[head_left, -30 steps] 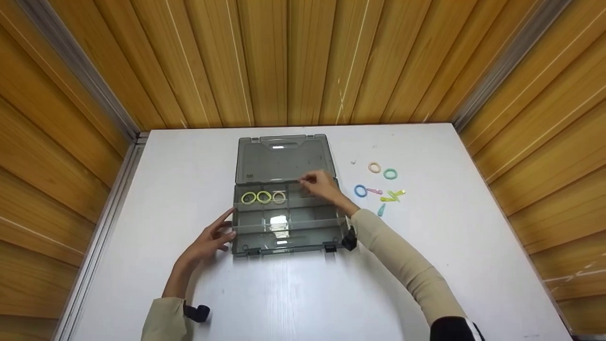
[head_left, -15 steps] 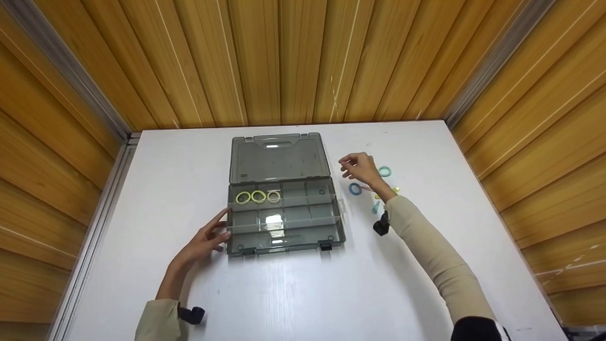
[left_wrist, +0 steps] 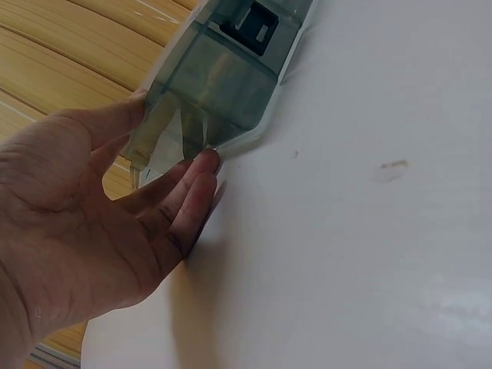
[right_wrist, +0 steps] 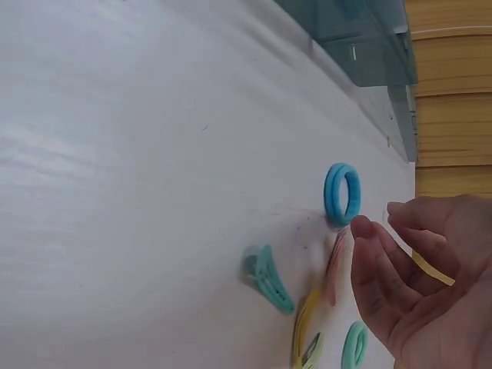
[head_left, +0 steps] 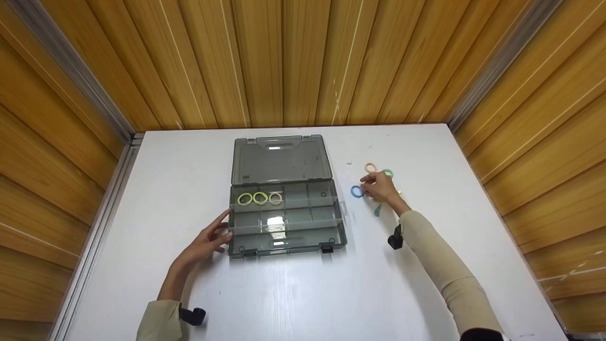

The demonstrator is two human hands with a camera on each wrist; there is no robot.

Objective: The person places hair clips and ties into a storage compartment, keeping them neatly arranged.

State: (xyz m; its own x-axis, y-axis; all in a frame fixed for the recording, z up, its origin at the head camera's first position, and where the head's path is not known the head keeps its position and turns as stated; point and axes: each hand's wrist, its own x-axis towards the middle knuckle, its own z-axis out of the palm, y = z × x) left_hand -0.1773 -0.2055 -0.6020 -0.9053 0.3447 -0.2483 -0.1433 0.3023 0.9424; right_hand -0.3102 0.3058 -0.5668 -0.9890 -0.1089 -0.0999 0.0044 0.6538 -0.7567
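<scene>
A translucent grey compartment box (head_left: 307, 238) lies with its lid spread back on the white table. Two yellow hair ties (head_left: 238, 199) and a cream one (head_left: 275, 192) sit in its back row, at the left. My left hand (head_left: 201, 247) touches the box's left side with its fingertips. Over the loose items to the right of the box is my right hand (head_left: 381, 187), fingers bent, nothing visible between thumb and fingertips. Right by those fingertips are a blue hair tie (right_wrist: 332, 194) and a pink hair clip (right_wrist: 334, 270).
A turquoise clip (right_wrist: 270, 281), a yellow clip (right_wrist: 303, 327) and a mint hair tie (right_wrist: 348, 347) lie near the right hand. Behind it is a peach hair tie (head_left: 370, 164). Wood-patterned walls (head_left: 265, 61) stand around the table.
My right hand has left the box's back row, moved right, and come down over the loose items by the blue hair tie. The left hand stays at the box's left side.
</scene>
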